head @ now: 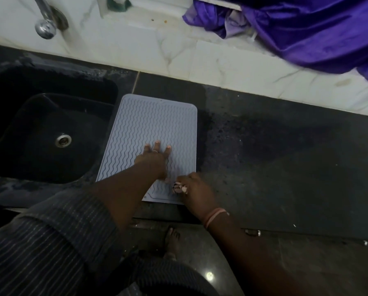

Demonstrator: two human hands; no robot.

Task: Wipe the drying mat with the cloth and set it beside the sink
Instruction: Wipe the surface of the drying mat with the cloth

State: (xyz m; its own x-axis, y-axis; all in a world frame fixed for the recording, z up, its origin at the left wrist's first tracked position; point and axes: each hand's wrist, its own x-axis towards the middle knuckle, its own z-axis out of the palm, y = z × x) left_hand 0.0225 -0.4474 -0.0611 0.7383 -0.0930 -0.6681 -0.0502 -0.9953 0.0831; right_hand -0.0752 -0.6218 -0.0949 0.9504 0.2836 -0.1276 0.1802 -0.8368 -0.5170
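Note:
A pale grey drying mat (155,122) with wavy ridges lies flat on the dark counter, just right of the black sink (39,129). My left hand (154,158) presses flat on the mat's middle with its fingers spread. At the mat's near right corner, my right hand (197,189) is closed around a small bunched cloth (178,188), pale with dark marks, which touches the mat.
A chrome tap (44,20) hangs over the sink at the back left. Purple fabric (307,28) drapes over the white tiled ledge at the back right. The dark granite counter (285,157) stretches right of the mat. My bare foot (172,242) shows on the floor below.

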